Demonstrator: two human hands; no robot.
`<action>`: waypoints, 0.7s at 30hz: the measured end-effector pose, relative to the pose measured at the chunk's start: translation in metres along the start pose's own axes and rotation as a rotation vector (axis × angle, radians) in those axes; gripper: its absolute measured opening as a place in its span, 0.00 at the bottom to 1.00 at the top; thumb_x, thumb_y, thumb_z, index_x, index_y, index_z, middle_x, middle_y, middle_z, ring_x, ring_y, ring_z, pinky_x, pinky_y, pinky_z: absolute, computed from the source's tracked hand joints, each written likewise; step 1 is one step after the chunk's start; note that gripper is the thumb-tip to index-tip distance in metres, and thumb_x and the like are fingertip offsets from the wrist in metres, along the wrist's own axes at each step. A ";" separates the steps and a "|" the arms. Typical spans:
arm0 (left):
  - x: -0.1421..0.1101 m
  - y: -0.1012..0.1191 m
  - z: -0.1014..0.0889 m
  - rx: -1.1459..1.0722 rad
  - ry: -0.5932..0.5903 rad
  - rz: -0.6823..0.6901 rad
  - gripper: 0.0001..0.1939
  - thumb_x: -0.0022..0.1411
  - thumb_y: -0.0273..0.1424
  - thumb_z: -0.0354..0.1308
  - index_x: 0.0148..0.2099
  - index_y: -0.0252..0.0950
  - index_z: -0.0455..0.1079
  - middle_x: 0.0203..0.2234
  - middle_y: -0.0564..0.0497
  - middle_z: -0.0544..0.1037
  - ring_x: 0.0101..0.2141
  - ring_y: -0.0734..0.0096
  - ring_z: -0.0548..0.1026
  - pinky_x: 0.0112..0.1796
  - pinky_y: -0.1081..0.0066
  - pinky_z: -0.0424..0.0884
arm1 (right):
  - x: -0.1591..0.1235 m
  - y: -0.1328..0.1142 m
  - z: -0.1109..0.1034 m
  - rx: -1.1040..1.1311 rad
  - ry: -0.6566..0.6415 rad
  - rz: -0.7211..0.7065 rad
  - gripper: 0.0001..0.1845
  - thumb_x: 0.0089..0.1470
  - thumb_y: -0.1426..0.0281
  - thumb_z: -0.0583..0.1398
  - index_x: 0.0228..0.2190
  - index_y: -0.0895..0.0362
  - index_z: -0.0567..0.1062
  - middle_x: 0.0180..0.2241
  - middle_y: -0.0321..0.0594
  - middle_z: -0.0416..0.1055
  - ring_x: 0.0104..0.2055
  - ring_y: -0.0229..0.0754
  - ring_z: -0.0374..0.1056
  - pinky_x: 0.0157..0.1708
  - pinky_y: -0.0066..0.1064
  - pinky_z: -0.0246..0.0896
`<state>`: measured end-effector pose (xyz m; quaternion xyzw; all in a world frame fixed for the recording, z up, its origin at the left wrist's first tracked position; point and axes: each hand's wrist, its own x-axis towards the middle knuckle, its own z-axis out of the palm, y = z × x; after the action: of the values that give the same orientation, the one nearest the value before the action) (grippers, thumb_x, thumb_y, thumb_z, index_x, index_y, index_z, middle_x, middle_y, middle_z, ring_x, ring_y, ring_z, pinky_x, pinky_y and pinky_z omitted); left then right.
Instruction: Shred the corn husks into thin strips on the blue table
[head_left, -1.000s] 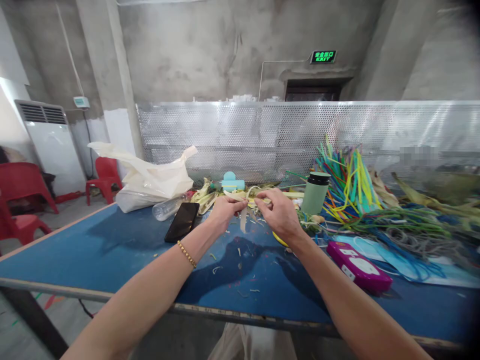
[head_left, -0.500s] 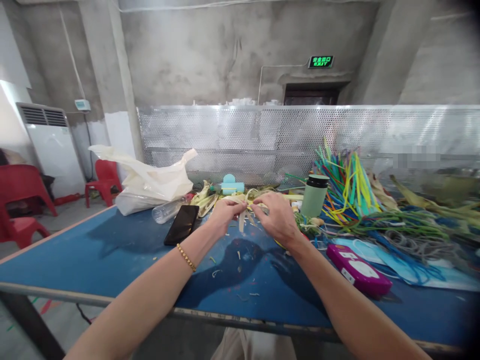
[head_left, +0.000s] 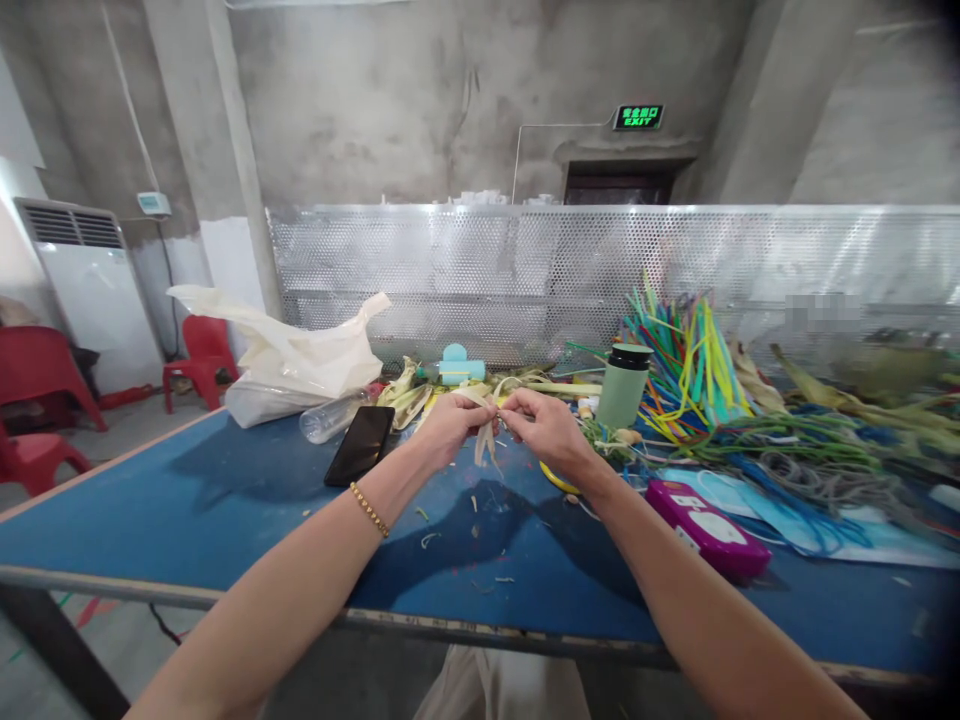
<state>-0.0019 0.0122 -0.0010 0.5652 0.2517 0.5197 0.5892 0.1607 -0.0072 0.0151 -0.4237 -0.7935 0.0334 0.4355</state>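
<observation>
My left hand [head_left: 450, 425] pinches pale, ribbon-like strips of dried husk [head_left: 487, 447], whose ends hang below the fingertips. Close beside it, my right hand [head_left: 546, 425] has thumb and forefinger pressed together on the same pale strips. Both sets of fingertips nearly meet above the blue table [head_left: 247, 520]. Exactly where the strips cross is hidden by the fingers. Behind the hands lie more husk pieces [head_left: 405, 398] and a light-blue object [head_left: 459, 370]. A black phone [head_left: 360, 446] lies left of my left hand.
A white plastic bag [head_left: 307, 360] and clear bottle [head_left: 330, 420] lie at left. At right stand a green canister [head_left: 624, 390] and colourful strips [head_left: 697, 365], with tangled cords [head_left: 802, 485] and a purple box [head_left: 709, 530] nearer. A perforated metal screen [head_left: 450, 270] runs behind.
My right hand's fingers have closed in to a pinch beside the left fingertips. The left hand keeps its grip on the strips. The view has shifted slightly.
</observation>
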 end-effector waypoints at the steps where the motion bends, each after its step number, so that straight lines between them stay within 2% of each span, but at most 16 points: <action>1: 0.000 0.000 0.000 -0.003 -0.005 -0.005 0.10 0.47 0.30 0.68 0.23 0.29 0.72 0.18 0.48 0.73 0.20 0.73 0.69 0.25 0.70 0.65 | 0.000 0.000 -0.001 0.016 -0.018 0.004 0.08 0.53 0.69 0.58 0.24 0.56 0.73 0.20 0.34 0.70 0.23 0.37 0.64 0.27 0.28 0.55; 7: -0.001 0.004 0.003 0.014 -0.012 0.006 0.10 0.46 0.30 0.68 0.22 0.29 0.72 0.17 0.48 0.72 0.20 0.73 0.69 0.25 0.71 0.64 | 0.001 0.002 -0.006 0.121 -0.082 0.034 0.08 0.53 0.68 0.58 0.25 0.56 0.72 0.18 0.32 0.68 0.20 0.37 0.65 0.24 0.28 0.56; 12: -0.003 0.007 0.003 0.034 -0.023 0.027 0.09 0.47 0.29 0.67 0.21 0.29 0.72 0.17 0.47 0.73 0.21 0.73 0.69 0.26 0.71 0.64 | 0.001 0.000 -0.007 0.128 -0.084 0.057 0.08 0.53 0.67 0.58 0.25 0.56 0.72 0.17 0.32 0.68 0.20 0.37 0.66 0.24 0.28 0.57; 17: -0.002 0.005 -0.003 0.099 -0.057 0.076 0.12 0.48 0.34 0.67 0.23 0.29 0.73 0.18 0.48 0.73 0.21 0.74 0.68 0.26 0.71 0.63 | 0.002 0.005 -0.007 0.086 -0.029 0.029 0.12 0.54 0.63 0.58 0.25 0.58 0.74 0.23 0.37 0.72 0.26 0.39 0.66 0.29 0.30 0.58; 21: -0.002 0.002 -0.004 0.175 -0.096 0.104 0.13 0.48 0.36 0.68 0.25 0.29 0.74 0.20 0.48 0.74 0.23 0.75 0.68 0.28 0.72 0.63 | 0.003 0.010 -0.006 0.365 -0.041 0.079 0.15 0.52 0.59 0.60 0.29 0.58 0.76 0.28 0.39 0.74 0.30 0.39 0.66 0.32 0.31 0.59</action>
<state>-0.0065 0.0118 -0.0009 0.6510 0.2378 0.4977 0.5214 0.1711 -0.0007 0.0168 -0.3677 -0.7658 0.2023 0.4872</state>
